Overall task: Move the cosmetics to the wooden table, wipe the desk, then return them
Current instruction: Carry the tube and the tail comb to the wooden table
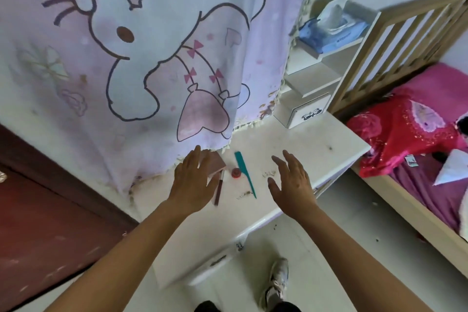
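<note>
left hand (195,182) splayed over pink box (217,162) | right hand (291,182) splayed over desk (298,138)

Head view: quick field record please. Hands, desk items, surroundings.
left hand: open, fingers spread over box; contact unclear
right hand: open, above desk, holds nothing
desk: white, with dark specks
items on desk: pink box, brown stick, red jar, teal comb
behind: cartoon cloth hanging to the desk
shelf: blue wipes
</note>
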Tool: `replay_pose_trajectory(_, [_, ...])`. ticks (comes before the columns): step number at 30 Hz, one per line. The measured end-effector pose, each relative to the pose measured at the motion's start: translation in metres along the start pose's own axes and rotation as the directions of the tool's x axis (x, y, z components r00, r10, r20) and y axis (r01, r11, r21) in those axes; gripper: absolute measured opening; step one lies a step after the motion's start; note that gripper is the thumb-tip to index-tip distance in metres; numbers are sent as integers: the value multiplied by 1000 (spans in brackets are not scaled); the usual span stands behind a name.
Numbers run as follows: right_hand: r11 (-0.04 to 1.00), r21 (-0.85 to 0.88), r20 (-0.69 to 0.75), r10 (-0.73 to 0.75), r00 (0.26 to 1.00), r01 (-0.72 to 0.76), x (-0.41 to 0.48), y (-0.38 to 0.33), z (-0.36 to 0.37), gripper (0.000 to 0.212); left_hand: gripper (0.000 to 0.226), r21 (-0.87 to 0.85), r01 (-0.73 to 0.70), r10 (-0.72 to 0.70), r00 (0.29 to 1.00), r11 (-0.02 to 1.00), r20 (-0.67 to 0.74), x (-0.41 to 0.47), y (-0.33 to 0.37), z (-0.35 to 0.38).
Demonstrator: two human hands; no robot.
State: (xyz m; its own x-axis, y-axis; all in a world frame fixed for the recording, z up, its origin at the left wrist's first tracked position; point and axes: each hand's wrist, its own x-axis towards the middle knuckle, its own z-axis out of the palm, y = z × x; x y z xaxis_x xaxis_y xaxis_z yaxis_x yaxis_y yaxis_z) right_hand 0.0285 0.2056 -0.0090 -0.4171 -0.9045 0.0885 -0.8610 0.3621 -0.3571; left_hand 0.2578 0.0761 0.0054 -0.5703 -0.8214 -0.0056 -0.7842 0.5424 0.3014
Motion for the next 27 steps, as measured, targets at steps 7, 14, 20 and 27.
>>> replay_pose_trajectory(7, [996, 62, 277, -84, 957, 69, 99, 34, 51, 56, 59, 35, 175, -178, 973, 984, 147, 63, -10, 59])
replay_pose_trajectory(14, [977, 42, 639, -185, 747, 207, 187, 58, 101, 62, 52, -7, 438, -416, 860, 899, 294, 87, 3, 108])
replay_pose_trajectory(20, [967, 51, 756, -199, 623, 248, 204, 59, 145, 66, 37, 21, 575, -545, 762, 818, 351, 97, 8, 142])
replay_pose_trajectory(27, [996, 93, 734, -58, 677, -16, 174, 64, 164, 61, 23, -11, 580, -535, 758, 814, 374, 89, -2, 166])
